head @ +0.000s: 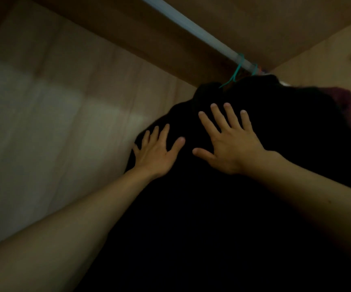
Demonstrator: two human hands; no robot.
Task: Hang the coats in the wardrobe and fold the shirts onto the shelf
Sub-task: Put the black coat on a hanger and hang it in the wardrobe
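— Where's the coat?
— The black coat (286, 133) hangs inside the wooden wardrobe (44, 102) from a teal hanger (234, 75) on the white rail (191, 24), collar up, length running down.
— Hands?
— The left hand (155, 153) and right hand (229, 144) lie flat on it, fingers spread, gripping nothing. A red garment (343, 102) hangs just behind.
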